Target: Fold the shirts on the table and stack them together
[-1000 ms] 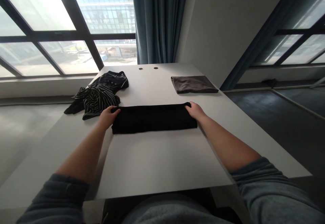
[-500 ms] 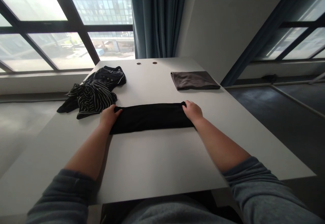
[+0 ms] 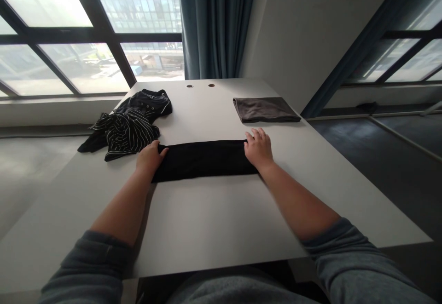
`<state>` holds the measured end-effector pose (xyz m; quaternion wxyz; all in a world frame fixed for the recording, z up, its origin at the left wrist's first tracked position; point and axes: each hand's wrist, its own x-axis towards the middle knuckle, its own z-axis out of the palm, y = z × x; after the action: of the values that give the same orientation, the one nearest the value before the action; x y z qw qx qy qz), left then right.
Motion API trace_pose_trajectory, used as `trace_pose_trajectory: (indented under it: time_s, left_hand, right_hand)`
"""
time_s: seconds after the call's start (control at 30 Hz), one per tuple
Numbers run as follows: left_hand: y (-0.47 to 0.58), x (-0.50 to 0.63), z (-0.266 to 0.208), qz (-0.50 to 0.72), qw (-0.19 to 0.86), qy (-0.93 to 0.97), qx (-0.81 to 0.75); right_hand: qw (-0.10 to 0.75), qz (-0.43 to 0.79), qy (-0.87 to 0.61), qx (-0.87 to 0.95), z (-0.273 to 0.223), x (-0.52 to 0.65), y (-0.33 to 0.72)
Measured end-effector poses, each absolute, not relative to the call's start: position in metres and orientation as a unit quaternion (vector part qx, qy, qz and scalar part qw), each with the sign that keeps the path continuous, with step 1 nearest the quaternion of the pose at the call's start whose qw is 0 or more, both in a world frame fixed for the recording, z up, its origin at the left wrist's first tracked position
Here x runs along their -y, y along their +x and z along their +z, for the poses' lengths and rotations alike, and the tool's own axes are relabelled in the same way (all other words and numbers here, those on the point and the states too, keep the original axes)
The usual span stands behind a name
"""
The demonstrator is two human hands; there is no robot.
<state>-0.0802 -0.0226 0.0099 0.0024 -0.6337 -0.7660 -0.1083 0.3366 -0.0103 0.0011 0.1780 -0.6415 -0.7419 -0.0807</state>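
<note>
A black garment (image 3: pixel 205 160), folded into a long flat strip, lies across the white table in front of me. Its exact kind cannot be made out. At its left end, my left hand (image 3: pixel 149 157) is closed on the far corner, thumb on top of the cloth. My right hand (image 3: pixel 258 147) rests over the right end with its fingers spread and stretched forward. The palm covers that end of the cloth.
On the white table (image 3: pixel 221 221), a crumpled striped garment (image 3: pixel 129 133) and a dark garment with eyelets (image 3: pixel 148 104) lie at the left. A folded grey-brown cloth (image 3: pixel 265 109) lies at the far right. Two round holes are near the back edge.
My right hand has released the far right corner and opened, shifting slightly left onto the cloth. The left hand stays at its corner.
</note>
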Motion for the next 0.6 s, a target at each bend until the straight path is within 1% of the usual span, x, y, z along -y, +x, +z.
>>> trace_pose_trajectory:
  time_s: [0.13, 0.2, 0.37, 0.6]
  left_hand:
    - [-0.076, 0.036, 0.019, -0.093, -0.026, -0.602, 0.792]
    - [-0.073, 0.045, 0.020, -0.079, -0.033, -0.591, 0.802]
    - [-0.061, 0.058, 0.011, -0.048, -0.036, -0.599, 0.799]
    - [-0.067, 0.050, 0.005, -0.033, -0.067, -0.604, 0.793]
  right_hand:
    - [0.146, -0.028, -0.539, 0.829, 0.004, 0.034, 0.278]
    - [0.130, -0.003, -0.516, 0.847, 0.002, 0.041, 0.254]
    - [0.082, 0.057, -0.530, 0.842, -0.007, 0.041, 0.233]
    - [0.081, 0.054, -0.532, 0.841, -0.016, 0.041, 0.236]
